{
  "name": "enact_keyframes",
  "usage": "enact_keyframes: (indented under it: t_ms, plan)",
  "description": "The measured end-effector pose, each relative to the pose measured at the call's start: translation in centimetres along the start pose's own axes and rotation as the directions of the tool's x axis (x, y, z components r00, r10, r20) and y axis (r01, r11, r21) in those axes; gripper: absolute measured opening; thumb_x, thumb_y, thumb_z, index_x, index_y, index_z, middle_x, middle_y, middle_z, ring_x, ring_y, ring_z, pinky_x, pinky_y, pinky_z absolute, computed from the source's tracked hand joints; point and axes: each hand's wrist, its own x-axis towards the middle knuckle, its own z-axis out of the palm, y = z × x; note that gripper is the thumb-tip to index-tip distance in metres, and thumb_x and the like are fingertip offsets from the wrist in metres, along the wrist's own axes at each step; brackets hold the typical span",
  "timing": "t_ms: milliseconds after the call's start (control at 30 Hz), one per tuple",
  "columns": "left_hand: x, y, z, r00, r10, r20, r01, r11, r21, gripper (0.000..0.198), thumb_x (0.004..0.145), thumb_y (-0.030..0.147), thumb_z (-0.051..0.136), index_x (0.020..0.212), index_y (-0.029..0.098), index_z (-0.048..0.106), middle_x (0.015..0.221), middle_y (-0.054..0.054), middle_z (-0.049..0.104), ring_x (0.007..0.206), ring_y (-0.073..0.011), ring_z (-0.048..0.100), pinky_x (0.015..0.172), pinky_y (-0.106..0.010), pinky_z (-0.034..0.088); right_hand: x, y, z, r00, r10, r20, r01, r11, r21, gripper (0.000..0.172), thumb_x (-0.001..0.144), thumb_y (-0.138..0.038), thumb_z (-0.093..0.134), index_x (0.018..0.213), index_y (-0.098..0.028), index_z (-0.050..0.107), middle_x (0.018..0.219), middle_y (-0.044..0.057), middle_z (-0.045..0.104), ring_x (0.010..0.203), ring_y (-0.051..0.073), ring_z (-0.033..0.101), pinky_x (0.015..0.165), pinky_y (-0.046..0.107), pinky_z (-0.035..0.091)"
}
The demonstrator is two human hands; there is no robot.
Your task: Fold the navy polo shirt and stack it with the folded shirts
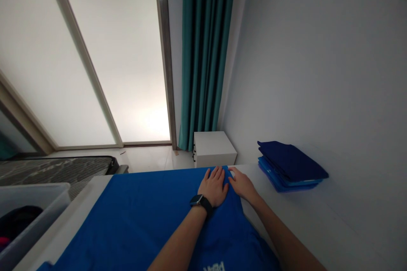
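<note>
A blue garment (136, 207) with white lettering (216, 266) near its lower edge lies spread over a white tabletop. My left hand (214, 186), with a dark watch (201, 202) on its wrist, rests flat on the cloth near its far right corner, fingers stretched out. Just right of it, my right hand (242, 182) touches the garment's far right corner. Its thumb and index fingertips are apart at the cloth edge, and the other fingers are curled and partly hidden. Toward me, the cloth is wrinkled and runs out of view.
Folded blue garments (289, 167) are stacked at the right by the wall. A clear plastic bin (60, 197) with dark cloth inside stands at the left, before a striped mattress (79, 173). Past the table are a white cabinet (214, 144), a green curtain (205, 59) and frosted sliding doors (127, 63).
</note>
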Motion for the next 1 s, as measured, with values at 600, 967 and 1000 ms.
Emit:
enact_keyframes:
  t_ms: [600,967,1000]
  plan:
    - [0.1,0.1,-0.3,1.0,-0.009,0.02,0.009,1.0,0.005,0.057,0.096,0.044,0.031,0.145,0.017,0.038,0.153,-0.008,0.035,0.143,-0.0227,0.025,0.118,-0.046,0.017,-10.4,2.3,-2.2,0.984,-0.036,0.177,-0.024,0.945,0.327,0.057,0.081,-0.018,0.046,0.138,-0.024,0.044,0.061,-0.005,0.057,0.059,0.016,0.056,0.059,0.025,0.036]
    - [0.1,0.3,-0.6,1.0,-0.008,0.026,0.007,1.0,0.028,0.053,0.096,0.039,0.033,0.143,0.017,0.04,0.153,-0.009,0.036,0.142,-0.022,0.028,0.117,-0.046,0.019,-11.4,1.9,-2.6,0.992,-0.078,0.102,0.039,0.941,0.335,0.05,0.083,-0.023,0.046,0.132,-0.021,0.05,0.061,-0.006,0.051,0.06,0.016,0.052,0.061,0.025,0.035]
    - [0.1,0.3,-0.6,1.0,-0.005,0.029,0.004,1.0,0.03,0.053,0.096,0.04,0.033,0.143,0.017,0.04,0.153,-0.009,0.036,0.142,-0.0223,0.028,0.117,-0.046,0.019,-11.4,1.9,-2.7,0.99,-0.09,0.109,0.051,0.948,0.315,0.05,0.083,-0.023,0.045,0.133,-0.02,0.051,0.062,-0.005,0.053,0.061,0.016,0.053,0.062,0.025,0.036]
